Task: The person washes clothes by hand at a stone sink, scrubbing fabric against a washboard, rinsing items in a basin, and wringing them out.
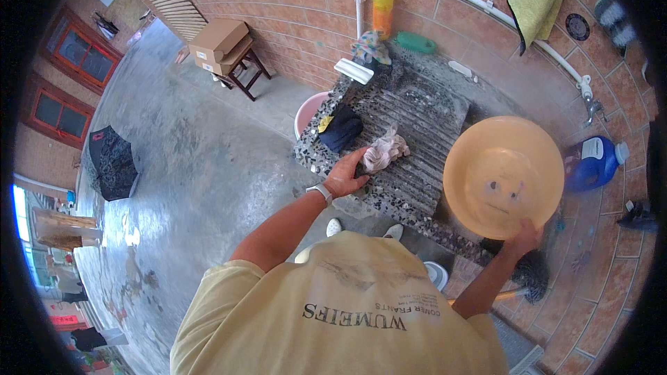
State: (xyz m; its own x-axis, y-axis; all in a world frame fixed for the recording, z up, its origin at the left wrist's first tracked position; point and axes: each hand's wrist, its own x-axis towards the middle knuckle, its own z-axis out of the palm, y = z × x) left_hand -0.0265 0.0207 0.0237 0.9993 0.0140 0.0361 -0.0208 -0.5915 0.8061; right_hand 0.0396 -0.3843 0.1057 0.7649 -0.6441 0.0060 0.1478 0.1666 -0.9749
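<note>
My left hand lies at the near edge of a ribbed terrazzo washboard slab, thumb apart from the fingers. Its fingertips reach the side of a crumpled, pale pinkish cloth. Just beyond them is a bundled dark navy cloth with a yellow patch. On the right, my right hand grips the lower rim of a tilted yellow-orange plastic basin. The basin's inside faces me, and dark face-like marks show on its bottom. Some fingers of the right hand are hidden by the basin.
A metal tap and a blue detergent bottle are beside the basin. Along the wall stand a yellow-orange bottle and a green scrubbing brush. A pink basin sits left of the slab; cardboard boxes rest on a stool.
</note>
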